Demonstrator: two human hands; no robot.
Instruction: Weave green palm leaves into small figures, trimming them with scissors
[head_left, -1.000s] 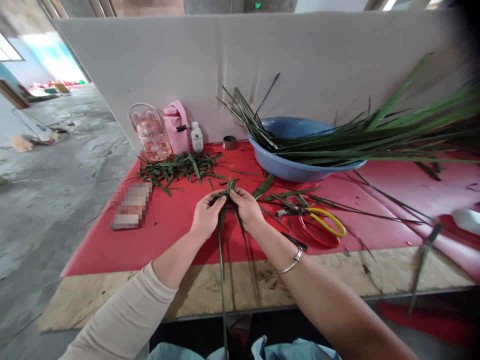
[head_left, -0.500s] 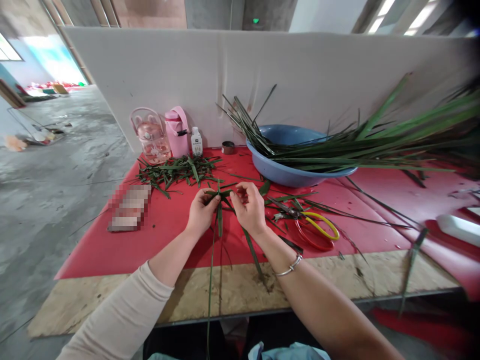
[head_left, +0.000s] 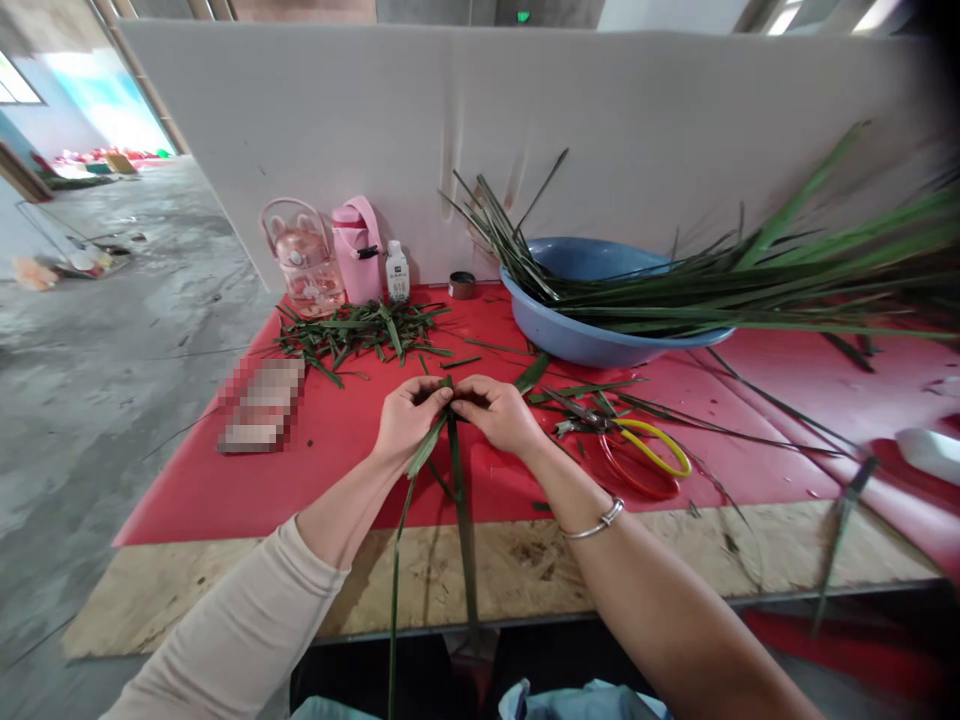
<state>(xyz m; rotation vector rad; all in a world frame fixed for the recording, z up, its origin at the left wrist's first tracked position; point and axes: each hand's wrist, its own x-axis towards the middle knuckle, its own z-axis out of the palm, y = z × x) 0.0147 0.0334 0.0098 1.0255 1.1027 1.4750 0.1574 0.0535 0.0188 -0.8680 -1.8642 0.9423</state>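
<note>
Long green leaf strips (head_left: 463,520) hang from my fingertips over the table's front edge. My left hand (head_left: 409,418) pinches them between thumb and forefinger. Close against it, my right hand (head_left: 499,412) is also closed on the strips, thumb and fingers pressed together. The spot where the strips cross is partly covered by my fingers. To the right of my right hand lie scissors (head_left: 643,445) with one yellow and one red handle, among loose leaf pieces.
A blue basin (head_left: 600,348) full of long leaves (head_left: 795,290) stands at the back right. Cut leaf bits (head_left: 367,332) lie in front of a clear pink bottle (head_left: 311,275), a pink tumbler (head_left: 356,262) and a small white bottle (head_left: 397,270). A blurred flat object (head_left: 262,405) lies left.
My right hand has moved in against my left, its fingers now closed on the strips. The hanging strips have swung to new angles. The camera view has tilted slightly down.
</note>
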